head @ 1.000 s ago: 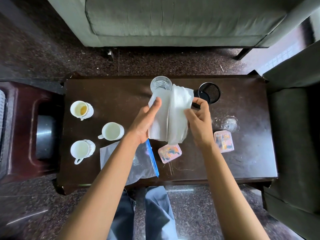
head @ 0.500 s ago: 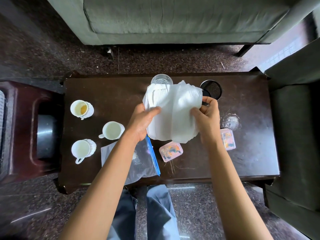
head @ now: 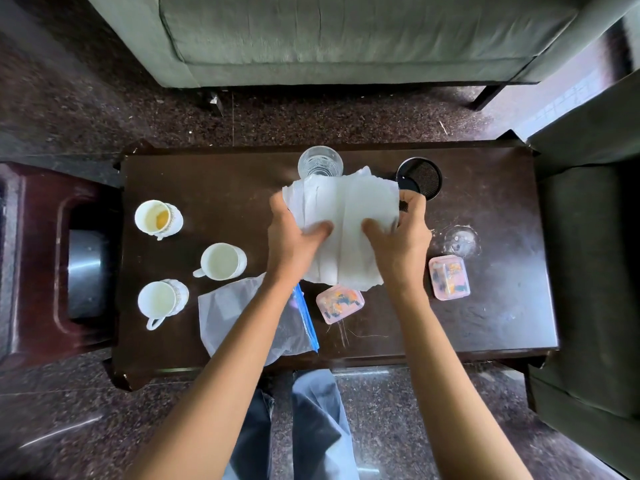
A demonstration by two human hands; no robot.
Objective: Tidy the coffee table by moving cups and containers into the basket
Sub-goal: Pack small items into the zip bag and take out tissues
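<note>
Nearest edge of the coffee table (head: 214, 181) we've got a clear zip bag (head: 242, 313) with a blue seal, lying flat. Just past it are two pink lidded containers (head: 340, 304) (head: 449, 277), with colourful bits inside too blurred to identify. On the left are three white cups: near cup (head: 160, 301) and middle cup (head: 221, 261) look empty, far cup (head: 156, 218) has orange residue. Our left hand (head: 294, 240) and right hand (head: 398, 240) grip a crumpled white paper towel (head: 343, 209) above mid-table, fingers curled into it. Behind it stand a clear glass (head: 320, 161) and a black mesh cup (head: 420, 176), both upright

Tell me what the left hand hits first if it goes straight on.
Past the paper towel it grips, the left hand would probably meet the clear glass just beyond, though the hand's height above it is unclear.
</note>
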